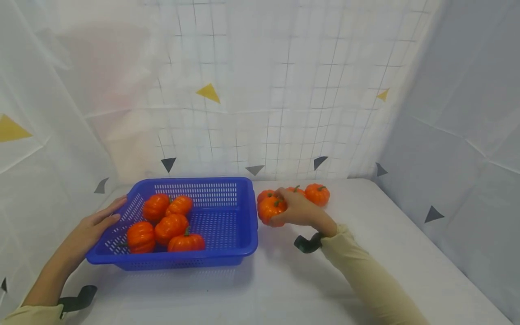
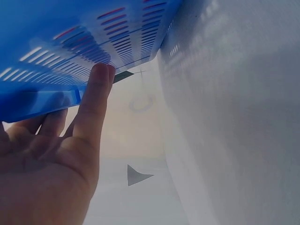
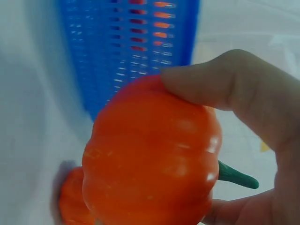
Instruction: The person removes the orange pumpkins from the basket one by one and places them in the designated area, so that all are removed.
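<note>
Back wall: white sheeting, thin dark grid lines over much of it, a horizontal crease across the middle, faint pinkish tint toward the left. Left wall: pale sheeting, creased. Right wall: similar, greyer in tone. Yellow triangles and dark triangles mark the sheeting. Desk: white surface, rounded far right corner. Light: diffuse, with soft shadows.
</note>
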Available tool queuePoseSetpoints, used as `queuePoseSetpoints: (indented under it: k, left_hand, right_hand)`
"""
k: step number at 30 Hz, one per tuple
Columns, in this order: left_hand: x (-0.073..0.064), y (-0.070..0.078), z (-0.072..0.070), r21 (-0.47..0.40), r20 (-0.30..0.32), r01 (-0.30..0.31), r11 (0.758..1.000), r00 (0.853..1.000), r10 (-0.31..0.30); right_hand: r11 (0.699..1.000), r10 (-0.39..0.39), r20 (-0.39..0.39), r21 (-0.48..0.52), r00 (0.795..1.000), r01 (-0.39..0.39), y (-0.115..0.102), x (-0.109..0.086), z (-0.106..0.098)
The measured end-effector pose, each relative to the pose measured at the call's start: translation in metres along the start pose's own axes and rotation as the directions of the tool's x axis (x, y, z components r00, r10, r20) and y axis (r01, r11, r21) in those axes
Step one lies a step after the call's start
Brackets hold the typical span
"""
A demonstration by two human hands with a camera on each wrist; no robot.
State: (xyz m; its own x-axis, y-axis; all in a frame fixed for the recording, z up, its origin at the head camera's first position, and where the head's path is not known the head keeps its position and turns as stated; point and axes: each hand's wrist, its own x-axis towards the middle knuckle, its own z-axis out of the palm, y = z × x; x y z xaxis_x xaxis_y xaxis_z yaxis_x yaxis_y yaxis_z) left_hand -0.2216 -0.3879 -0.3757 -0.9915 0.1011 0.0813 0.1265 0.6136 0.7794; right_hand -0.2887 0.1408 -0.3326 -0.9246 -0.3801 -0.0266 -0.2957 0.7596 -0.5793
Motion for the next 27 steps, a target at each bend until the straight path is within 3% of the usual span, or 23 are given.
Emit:
queuePoseSetpoints:
  k: [14,27]
  left_hand:
    - [0.0,0.001,0.0,0.028,0.003,0.006,1.0,1.0,-0.006]
    - [0.0,0.003,0.0,0.024,0.004,0.02,1.0,1.0,-0.02]
  right_hand:
    - [0.997,-0.021,0.055,-0.067,0.998,0.025,0.016,0.013,0.021]
    - [0.995,0.015,0.057,-0.101,0.998,-0.009,0.031,0.024,0.032]
